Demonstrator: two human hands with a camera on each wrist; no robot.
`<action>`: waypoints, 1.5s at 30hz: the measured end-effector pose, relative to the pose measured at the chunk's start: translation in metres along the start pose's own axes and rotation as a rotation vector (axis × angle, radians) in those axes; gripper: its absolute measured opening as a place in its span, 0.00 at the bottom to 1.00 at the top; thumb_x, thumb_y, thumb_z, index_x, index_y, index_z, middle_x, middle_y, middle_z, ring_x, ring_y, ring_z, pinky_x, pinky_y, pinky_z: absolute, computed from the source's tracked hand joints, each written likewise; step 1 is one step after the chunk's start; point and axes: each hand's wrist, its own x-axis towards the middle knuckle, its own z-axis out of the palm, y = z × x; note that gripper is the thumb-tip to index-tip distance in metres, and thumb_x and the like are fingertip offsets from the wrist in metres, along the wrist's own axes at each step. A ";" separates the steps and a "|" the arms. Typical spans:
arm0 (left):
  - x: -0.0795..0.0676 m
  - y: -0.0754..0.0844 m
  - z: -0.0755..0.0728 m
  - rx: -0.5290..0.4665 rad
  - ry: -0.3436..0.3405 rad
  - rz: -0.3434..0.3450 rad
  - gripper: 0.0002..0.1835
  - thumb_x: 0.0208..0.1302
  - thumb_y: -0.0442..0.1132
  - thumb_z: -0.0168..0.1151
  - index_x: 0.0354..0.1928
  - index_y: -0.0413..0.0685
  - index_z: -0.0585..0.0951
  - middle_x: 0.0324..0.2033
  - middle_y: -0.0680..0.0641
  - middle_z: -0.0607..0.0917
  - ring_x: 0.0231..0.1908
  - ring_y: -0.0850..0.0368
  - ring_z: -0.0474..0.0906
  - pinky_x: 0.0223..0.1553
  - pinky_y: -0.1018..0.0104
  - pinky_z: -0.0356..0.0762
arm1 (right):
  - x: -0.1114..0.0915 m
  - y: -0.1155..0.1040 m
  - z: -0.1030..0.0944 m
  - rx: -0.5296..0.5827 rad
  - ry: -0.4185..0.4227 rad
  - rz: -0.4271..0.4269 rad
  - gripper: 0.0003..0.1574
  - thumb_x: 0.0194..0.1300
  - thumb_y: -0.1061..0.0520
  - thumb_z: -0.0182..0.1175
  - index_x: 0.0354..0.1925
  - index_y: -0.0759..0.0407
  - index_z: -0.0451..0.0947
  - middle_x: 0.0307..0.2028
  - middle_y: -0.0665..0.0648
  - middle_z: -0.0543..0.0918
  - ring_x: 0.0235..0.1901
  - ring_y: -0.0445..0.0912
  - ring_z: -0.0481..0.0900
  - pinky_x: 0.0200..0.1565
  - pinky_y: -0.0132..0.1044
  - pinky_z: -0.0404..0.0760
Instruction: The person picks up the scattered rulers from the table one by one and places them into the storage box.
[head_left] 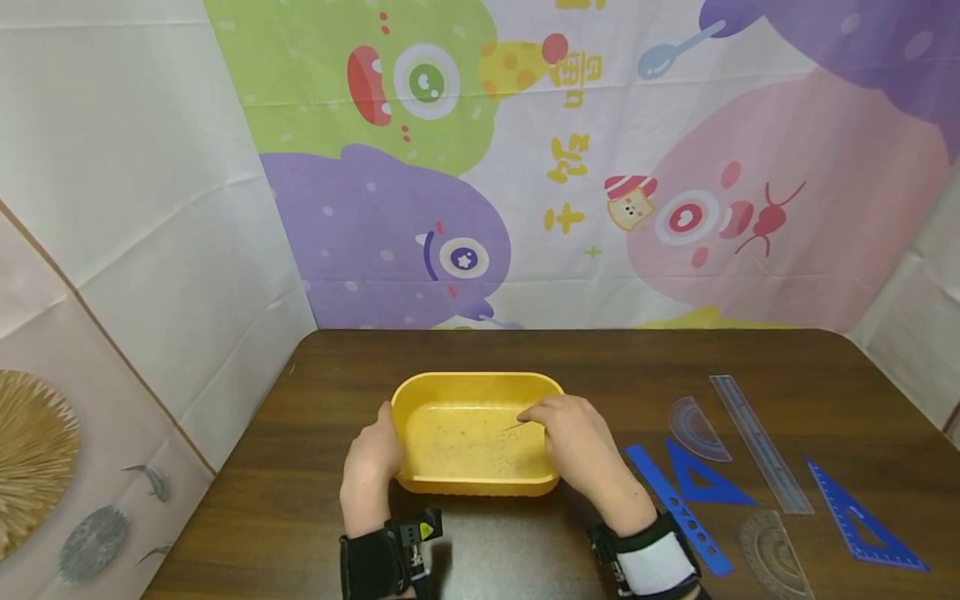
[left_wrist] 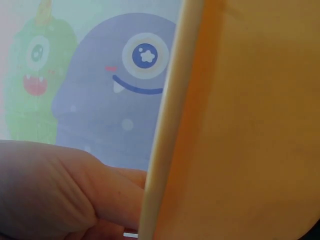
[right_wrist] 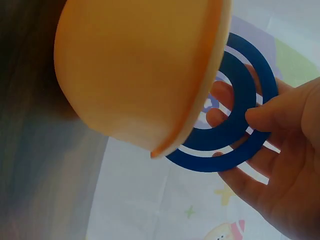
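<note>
Blue protractor (right_wrist: 245, 85): we have it pinched in the right hand (head_left: 583, 437), thumb against fingers, above the yellow tray's (head_left: 480, 487) right side. Our left hand (head_left: 372, 457) touches the tray's left end; can't tell its finger curl.

Brown wood-grain table (head_left: 262, 533), cartoon-monster cloth backdrop (head_left: 525, 167), creased white side drapes (head_left: 150, 167)

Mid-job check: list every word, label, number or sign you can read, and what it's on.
None reads reliably.
Backdrop: yellow characters, turned sideways, not sure enough to quote.
Clear ruler, right blue triangle: scale marks visible, any numbers too small.
Upper clear protractor, lower clear protractor: markings too small.
Yellow tub, blue ring-shaped piece: no text visible.
</note>
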 end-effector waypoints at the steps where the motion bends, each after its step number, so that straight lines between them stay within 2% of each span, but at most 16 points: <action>1: 0.000 0.000 0.000 0.000 0.000 0.003 0.30 0.62 0.30 0.46 0.66 0.32 0.51 0.34 0.36 0.75 0.30 0.47 0.71 0.33 0.56 0.69 | 0.000 -0.001 0.001 0.003 -0.007 -0.003 0.27 0.49 0.76 0.51 0.35 0.49 0.84 0.34 0.48 0.83 0.39 0.45 0.79 0.49 0.40 0.72; 9: 0.001 -0.001 0.001 -0.013 -0.002 -0.005 0.33 0.60 0.29 0.49 0.66 0.33 0.51 0.31 0.38 0.74 0.28 0.48 0.71 0.30 0.59 0.68 | 0.000 -0.005 0.006 0.036 -0.089 0.004 0.29 0.47 0.76 0.49 0.35 0.49 0.84 0.37 0.47 0.83 0.43 0.46 0.77 0.53 0.42 0.69; 14: 0.001 -0.001 0.002 -0.027 0.001 -0.013 0.32 0.62 0.30 0.49 0.66 0.34 0.51 0.32 0.38 0.74 0.29 0.48 0.71 0.31 0.59 0.68 | -0.001 -0.007 0.009 0.050 -0.129 0.008 0.28 0.46 0.75 0.50 0.36 0.49 0.84 0.39 0.47 0.83 0.44 0.47 0.77 0.51 0.43 0.70; 22: 0.002 0.000 0.002 -0.015 -0.013 -0.025 0.33 0.61 0.28 0.48 0.67 0.34 0.50 0.31 0.38 0.74 0.28 0.49 0.70 0.29 0.61 0.67 | -0.004 -0.006 0.013 0.022 -0.133 -0.029 0.23 0.45 0.72 0.56 0.34 0.49 0.83 0.36 0.46 0.83 0.39 0.47 0.78 0.47 0.42 0.73; 28: 0.002 0.000 0.002 -0.010 -0.014 -0.027 0.33 0.61 0.28 0.47 0.67 0.34 0.50 0.32 0.38 0.74 0.28 0.49 0.70 0.29 0.61 0.67 | -0.004 -0.006 0.014 0.011 -0.157 -0.003 0.23 0.45 0.72 0.57 0.36 0.49 0.83 0.36 0.47 0.83 0.37 0.46 0.79 0.42 0.41 0.75; 35: 0.001 -0.001 0.002 -0.024 -0.018 -0.032 0.33 0.62 0.29 0.48 0.67 0.34 0.49 0.32 0.38 0.73 0.29 0.48 0.70 0.30 0.60 0.67 | -0.004 -0.005 0.018 0.025 -0.201 -0.007 0.22 0.46 0.72 0.58 0.36 0.50 0.83 0.34 0.48 0.84 0.35 0.45 0.80 0.36 0.40 0.77; 45: 0.002 -0.001 0.002 -0.007 -0.023 -0.032 0.33 0.62 0.29 0.46 0.67 0.33 0.49 0.33 0.38 0.74 0.28 0.48 0.70 0.30 0.60 0.67 | -0.005 -0.004 0.020 0.018 -0.239 -0.022 0.24 0.46 0.74 0.56 0.36 0.50 0.83 0.33 0.47 0.84 0.31 0.42 0.80 0.34 0.38 0.76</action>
